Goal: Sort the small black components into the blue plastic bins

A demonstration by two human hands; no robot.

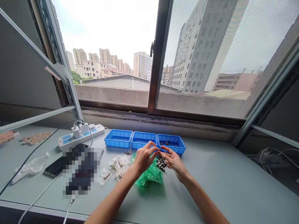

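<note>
My left hand (145,156) is over the green plastic bag (150,175), its thumb and fingers pinched together. Facing it, my right hand (173,161) has its fingertips close to the left ones; anything between them is too small to make out. Small black and silver parts (161,163) lie in a pile below and between the hands. Behind them stand three blue trays in a row: the left tray (118,143), the middle tray (143,145), and the right tray (178,150), which holds a few dark parts. Clear small bags (119,165) with parts lie left of the green bag.
On the left are a white power strip (66,143), a black phone (52,168), a blurred device and cables. A crumpled plastic bag (32,166) lies near small brown pieces (36,137). Another person's hand shows at the far left edge. A window is behind the table.
</note>
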